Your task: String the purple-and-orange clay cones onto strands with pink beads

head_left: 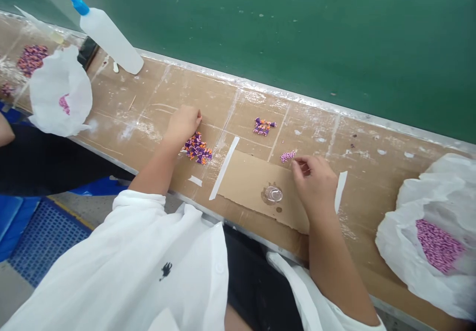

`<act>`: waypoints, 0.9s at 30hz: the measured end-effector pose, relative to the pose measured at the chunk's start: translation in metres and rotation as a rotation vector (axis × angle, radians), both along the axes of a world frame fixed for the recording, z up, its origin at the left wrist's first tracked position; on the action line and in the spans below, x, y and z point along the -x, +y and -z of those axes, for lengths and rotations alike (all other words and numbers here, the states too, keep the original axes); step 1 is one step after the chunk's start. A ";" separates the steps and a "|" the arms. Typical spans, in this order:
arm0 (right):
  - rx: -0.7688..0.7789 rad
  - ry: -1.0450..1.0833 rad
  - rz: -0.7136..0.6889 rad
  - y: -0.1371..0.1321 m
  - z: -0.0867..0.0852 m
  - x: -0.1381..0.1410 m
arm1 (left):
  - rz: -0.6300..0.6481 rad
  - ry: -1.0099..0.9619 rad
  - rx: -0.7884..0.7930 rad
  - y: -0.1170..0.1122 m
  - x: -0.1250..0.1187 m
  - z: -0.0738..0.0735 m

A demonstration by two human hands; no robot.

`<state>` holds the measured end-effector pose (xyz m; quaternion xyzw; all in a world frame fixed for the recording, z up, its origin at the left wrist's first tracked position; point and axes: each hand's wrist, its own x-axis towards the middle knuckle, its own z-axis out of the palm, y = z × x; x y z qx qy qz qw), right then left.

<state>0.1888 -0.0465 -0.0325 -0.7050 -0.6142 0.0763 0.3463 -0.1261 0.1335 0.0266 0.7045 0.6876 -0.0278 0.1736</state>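
Note:
My left hand (184, 124) rests just above a pile of small purple and orange bow-like pieces (199, 148). Its fingertips are pinched together; whatever they hold is too small to make out. My right hand (315, 178) is over the right side of a cardboard sheet (241, 175), fingers curled and thumb against them, beside a little heap of pink pieces (287, 156). Any item in that pinch is hidden. On the sheet sits a clear, glossy puddle of what looks like glue (273, 193). A smaller group of purple and orange pieces (264, 126) lies farther back.
White tape strips (224, 168) flank the sheet. At right, crumpled white paper (396, 234) holds many pink pieces (439, 246). A white bottle with a blue nozzle (111, 38) stands back left, near another white paper (61, 85). Another person's arm (5, 132) shows at far left.

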 end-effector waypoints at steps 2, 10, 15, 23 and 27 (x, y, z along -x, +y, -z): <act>0.081 -0.083 -0.041 0.008 0.000 -0.001 | 0.003 -0.156 -0.046 -0.004 -0.004 -0.006; 0.233 -0.264 -0.135 0.058 0.015 -0.009 | -0.345 -1.641 0.787 -0.060 -0.068 -0.016; 0.293 -0.303 -0.193 0.071 0.015 -0.012 | -0.412 -1.805 0.978 -0.084 -0.094 -0.004; 0.285 -0.167 -0.278 0.095 0.009 -0.006 | -0.320 -1.817 0.967 -0.089 -0.102 0.000; 0.200 0.009 -0.202 0.088 0.002 -0.010 | -0.291 -1.795 0.904 -0.096 -0.114 0.002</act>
